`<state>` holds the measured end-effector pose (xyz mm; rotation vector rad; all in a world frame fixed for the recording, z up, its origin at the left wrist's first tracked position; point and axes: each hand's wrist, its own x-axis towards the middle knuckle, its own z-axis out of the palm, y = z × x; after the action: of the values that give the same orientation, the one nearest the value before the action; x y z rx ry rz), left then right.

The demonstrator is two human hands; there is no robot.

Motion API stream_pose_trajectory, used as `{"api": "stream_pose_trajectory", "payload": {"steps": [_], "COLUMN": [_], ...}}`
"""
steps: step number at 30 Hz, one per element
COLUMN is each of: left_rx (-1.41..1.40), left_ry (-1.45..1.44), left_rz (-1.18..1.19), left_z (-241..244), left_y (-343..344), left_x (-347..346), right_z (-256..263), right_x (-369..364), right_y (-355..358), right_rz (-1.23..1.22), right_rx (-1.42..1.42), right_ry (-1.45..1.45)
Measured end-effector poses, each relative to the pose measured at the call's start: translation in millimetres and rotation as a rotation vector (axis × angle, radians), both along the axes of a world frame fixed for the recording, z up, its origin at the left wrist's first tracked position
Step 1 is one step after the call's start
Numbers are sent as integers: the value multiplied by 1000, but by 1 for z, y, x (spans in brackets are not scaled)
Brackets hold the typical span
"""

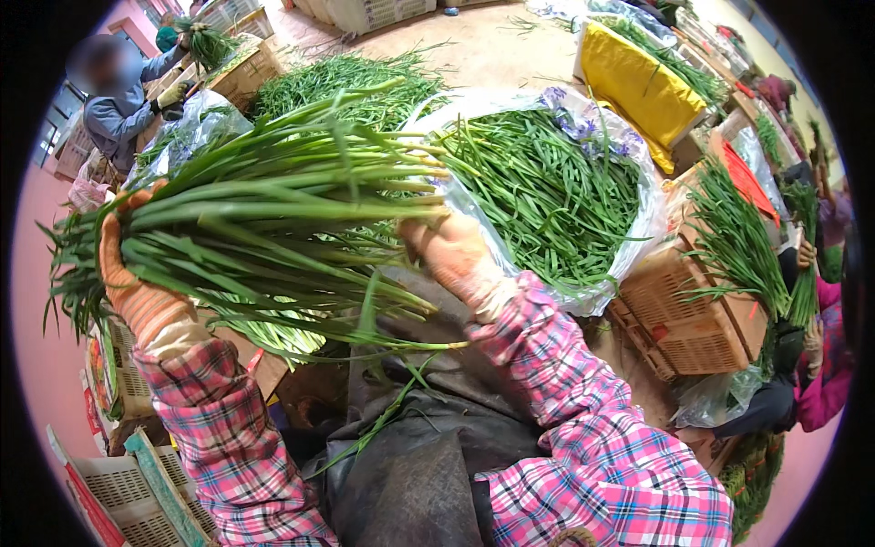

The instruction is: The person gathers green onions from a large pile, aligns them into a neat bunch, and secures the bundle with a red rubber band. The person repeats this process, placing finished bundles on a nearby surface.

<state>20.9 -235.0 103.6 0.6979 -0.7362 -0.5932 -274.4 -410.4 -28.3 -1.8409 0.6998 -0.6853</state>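
Note:
A large loose bunch of garlic chives (273, 205) stretches level across the view, leaf tips at the left and pale stem ends at the right. My left hand (140, 273), in an orange striped glove, is wrapped around the leafy end. At the other end my right hand (451, 249), also gloved, has its fingers curled on some of the stem ends; its fingertips are partly hidden. Several lower stems fan out free of the right hand. Below the bunch a dark apron (417, 451) covers my lap, with a few loose leaves (383, 424) on it.
A plastic-lined container (636, 225) full of chive leaves stands ahead right. Beyond the bunch lies a chive heap (355, 75). Plastic crates stand at right (690, 328) and lower left (123, 492). Co-workers sit at left (123, 123) and right (820, 355), handling chives.

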Motion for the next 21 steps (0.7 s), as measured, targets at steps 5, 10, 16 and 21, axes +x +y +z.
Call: {"api": "stream_pose_trajectory", "payload": {"steps": [5,10,16,21], "left_rx": [-110,-22,-135,-262], "left_ry": [98,126,44,-29], "left_rz": [-214,-186,-695,-381], "left_z": [-6,8,36,75], "left_y": [19,-12,-74,-86], "left_x": [-3,-40,-116,-141], "right_z": [-60,15,135,92], "right_x": [-77,-94,-7,-21], "right_y": [-42,-48,-93,-42], "right_rz": [208,221,859,807], "right_rx": [-215,-579,-20,-36], "right_ry": [745,306,-566,-25]}}
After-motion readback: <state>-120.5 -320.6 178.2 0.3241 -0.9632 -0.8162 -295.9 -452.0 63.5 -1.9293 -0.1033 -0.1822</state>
